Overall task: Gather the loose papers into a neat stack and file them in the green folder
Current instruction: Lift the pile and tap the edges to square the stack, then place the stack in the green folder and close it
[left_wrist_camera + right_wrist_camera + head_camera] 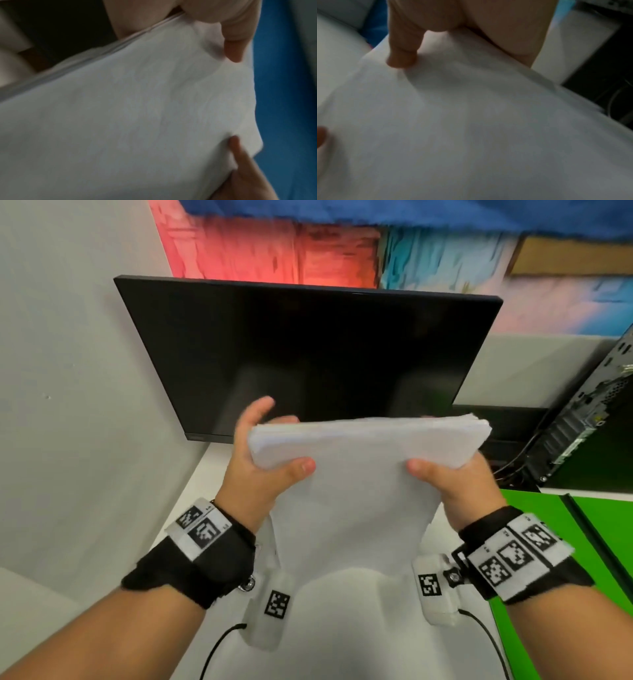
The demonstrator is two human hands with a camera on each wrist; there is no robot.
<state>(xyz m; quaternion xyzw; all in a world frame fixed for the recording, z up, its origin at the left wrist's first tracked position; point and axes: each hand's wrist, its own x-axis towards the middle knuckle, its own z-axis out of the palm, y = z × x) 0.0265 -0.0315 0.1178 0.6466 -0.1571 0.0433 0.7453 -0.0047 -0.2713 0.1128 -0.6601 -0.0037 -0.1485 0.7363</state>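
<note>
A thick stack of white papers [356, 491] stands nearly upright above the white desk, in front of the monitor. My left hand [263, 453] grips its left side, thumb on the near face and fingers behind. My right hand [455, 474] grips the right side the same way. The stack's top edges look roughly even. Both wrist views are filled by the paper stack [137, 121] [471, 128], with a thumb pressed on the sheet in each. The green folder [561, 542] lies open on the desk at the right, beside my right wrist.
A black monitor [308, 350] stands close behind the papers. A computer case [589, 412] with cables lies at the back right. A grey partition wall [68, 371] borders the left. The white desk [342, 628] shows below the stack.
</note>
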